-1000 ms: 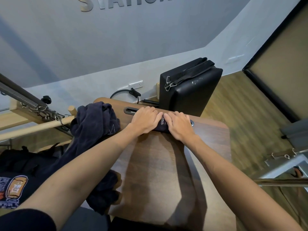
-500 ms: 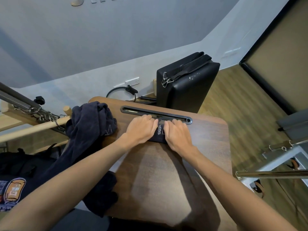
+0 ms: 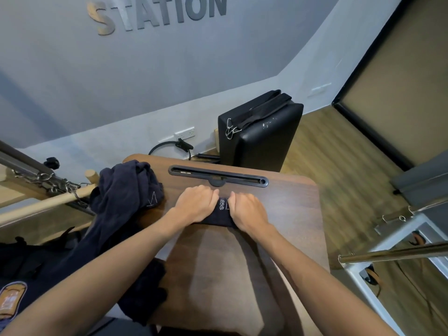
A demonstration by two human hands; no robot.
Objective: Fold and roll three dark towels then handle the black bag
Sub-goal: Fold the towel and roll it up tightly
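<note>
Mostly hidden, the rolled towel [image 3: 221, 213] lies under both hands [image 3: 224, 208].

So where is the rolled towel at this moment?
In the head view the rolled towel lies on the wooden table, pressed between the left hand and right hand, just below the black slot.

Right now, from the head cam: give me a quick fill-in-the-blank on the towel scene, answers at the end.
1. Both hands, left hand and right hand, press on a rolled dark ____.
2. The unfolded towels are heaped at the table's ____ edge.
3. The wall lettering reads ____.
4. The slot in the wooden table lies ____ the hands.

Answers: towel; left; STATION; beyond
</note>
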